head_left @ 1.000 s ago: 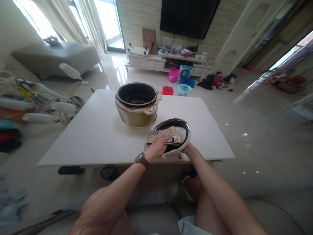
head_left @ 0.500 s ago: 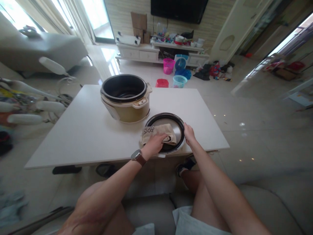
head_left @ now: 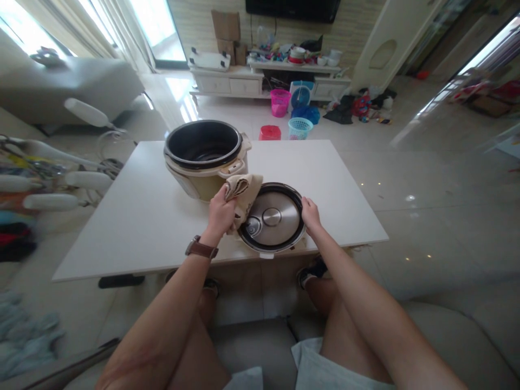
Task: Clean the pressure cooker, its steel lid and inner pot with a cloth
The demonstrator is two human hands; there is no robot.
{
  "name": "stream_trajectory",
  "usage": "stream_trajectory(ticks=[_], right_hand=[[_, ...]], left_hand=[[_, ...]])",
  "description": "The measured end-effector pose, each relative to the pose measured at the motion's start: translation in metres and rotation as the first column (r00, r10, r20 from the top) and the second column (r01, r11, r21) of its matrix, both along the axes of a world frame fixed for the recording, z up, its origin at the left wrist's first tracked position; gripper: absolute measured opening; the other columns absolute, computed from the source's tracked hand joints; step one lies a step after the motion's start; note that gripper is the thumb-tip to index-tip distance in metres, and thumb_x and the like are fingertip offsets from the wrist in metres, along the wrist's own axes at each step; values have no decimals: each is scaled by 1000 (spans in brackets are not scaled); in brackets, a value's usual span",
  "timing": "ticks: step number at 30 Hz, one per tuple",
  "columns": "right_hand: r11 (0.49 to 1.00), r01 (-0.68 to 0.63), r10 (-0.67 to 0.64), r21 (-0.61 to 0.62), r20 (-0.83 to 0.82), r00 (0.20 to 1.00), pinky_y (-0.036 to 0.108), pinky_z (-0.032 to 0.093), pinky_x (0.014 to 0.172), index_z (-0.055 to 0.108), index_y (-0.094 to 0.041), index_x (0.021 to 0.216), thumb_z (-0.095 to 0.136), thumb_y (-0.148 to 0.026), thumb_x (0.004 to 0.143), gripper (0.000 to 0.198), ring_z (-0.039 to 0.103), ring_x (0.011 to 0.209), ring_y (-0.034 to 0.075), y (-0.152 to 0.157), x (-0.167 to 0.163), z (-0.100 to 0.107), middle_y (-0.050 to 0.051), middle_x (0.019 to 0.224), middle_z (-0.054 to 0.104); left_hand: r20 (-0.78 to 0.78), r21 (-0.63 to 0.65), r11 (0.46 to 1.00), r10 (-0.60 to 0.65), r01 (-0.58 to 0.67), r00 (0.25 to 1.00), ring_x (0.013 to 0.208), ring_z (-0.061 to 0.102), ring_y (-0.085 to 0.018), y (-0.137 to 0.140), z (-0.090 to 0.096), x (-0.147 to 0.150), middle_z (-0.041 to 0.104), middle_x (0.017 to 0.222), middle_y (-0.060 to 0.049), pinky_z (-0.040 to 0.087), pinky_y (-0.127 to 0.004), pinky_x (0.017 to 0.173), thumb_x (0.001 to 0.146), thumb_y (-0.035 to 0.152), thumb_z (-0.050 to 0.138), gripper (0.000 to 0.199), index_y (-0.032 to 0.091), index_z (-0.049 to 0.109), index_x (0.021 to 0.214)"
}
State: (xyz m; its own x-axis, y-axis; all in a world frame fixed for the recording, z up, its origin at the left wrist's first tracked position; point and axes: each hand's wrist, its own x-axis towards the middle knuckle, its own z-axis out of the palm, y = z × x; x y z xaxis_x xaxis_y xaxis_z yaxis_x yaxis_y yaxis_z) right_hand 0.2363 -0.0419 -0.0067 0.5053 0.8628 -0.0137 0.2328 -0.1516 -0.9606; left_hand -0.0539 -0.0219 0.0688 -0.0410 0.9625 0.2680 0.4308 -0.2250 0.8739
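A folded beige cloth [head_left: 246, 190] is gripped in my left hand [head_left: 221, 212], at the left rim of a round pot lid [head_left: 286, 214]. The lid lies with its metal inner face up and a black ring around it, near the front edge of the table. My right hand [head_left: 311, 215] is closed on the lid's right rim, the fingertips partly hidden. Behind and to the left stands an electric cooker [head_left: 207, 157], its top uncovered, showing a dark inner pot. The cloth is close in front of the cooker's side handle.
Everything rests on a white table [head_left: 134, 216]. Beyond it on the floor are a red stool [head_left: 270, 132], a light blue basket [head_left: 300, 129] and a pink basket [head_left: 280, 103]. White rounded arms of a stand [head_left: 87, 111] reach in at the left.
My left hand has lifted the cloth off the lid's inner face and moved it left and up to the rim, uncovering the metal. My right hand stays on the rim.
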Motion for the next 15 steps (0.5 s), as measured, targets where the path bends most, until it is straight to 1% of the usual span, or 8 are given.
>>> stream_trajectory(ticks=[2, 4, 6, 8, 10, 12, 15], right_hand=[[1000, 6, -6, -3, 5, 1000, 32, 36, 76, 55, -25, 75, 47, -73, 88, 50, 50, 80, 20, -1, -2, 0, 0, 77, 61], [1000, 14, -14, -7, 8, 1000, 32, 36, 76, 55, -25, 75, 46, -71, 89, 48, 51, 80, 20, -1, -5, 0, 0, 79, 62], [1000, 18, -17, -8, 5, 1000, 32, 37, 78, 56, -25, 76, 47, -68, 89, 46, 52, 82, 20, -1, -7, -1, 0, 79, 63], [1000, 17, -17, -2, -5, 1000, 32, 39, 80, 58, -25, 76, 48, -66, 90, 45, 53, 83, 20, -1, -10, -2, 0, 78, 64], [1000, 20, -20, 5, -15, 1000, 32, 40, 82, 59, -25, 77, 48, -65, 90, 44, 54, 84, 20, 0, -12, -4, 0, 78, 64], [1000, 25, -25, 7, -24, 999, 32, 40, 81, 59, -25, 77, 48, -67, 89, 45, 54, 84, 20, 0, -13, -5, -1, 78, 64], [1000, 24, -24, 6, -28, 999, 31, 40, 79, 58, -26, 77, 47, -70, 87, 46, 53, 82, 20, 0, -14, -6, -1, 78, 63]], left_hand=[[-59, 54, 996, 69, -66, 996, 113, 71, -27, -2, 8, -4, 78, 118, -7, 52, -34, 103, 87, 15, 57, 45, 18, 71, 129], [-200, 72, 995, 77, -64, 977, 111, 72, -27, -9, 13, -1, 78, 117, -7, 52, -34, 100, 90, 16, 57, 43, 21, 70, 130], [-350, 51, 999, -1, 20, 937, 112, 72, -29, -18, 12, 8, 78, 122, -8, 51, -34, 98, 93, 16, 56, 42, 24, 69, 132], [-453, -1, 993, -105, 117, 885, 113, 72, -30, -24, 3, 19, 76, 129, -9, 52, -35, 97, 96, 17, 55, 44, 27, 66, 138], [-515, -87, 974, -222, 207, 828, 113, 72, -31, -26, -9, 28, 75, 130, -11, 52, -37, 98, 99, 20, 54, 46, 28, 63, 143], [-556, -179, 948, -317, 262, 769, 111, 72, -32, -25, -22, 35, 76, 127, -13, 52, -38, 99, 99, 22, 55, 46, 27, 62, 144], [-618, -259, 914, -405, 311, 674, 110, 73, -32, -23, -35, 38, 77, 121, -14, 53, -38, 97, 96, 23, 59, 45, 25, 65, 141]])
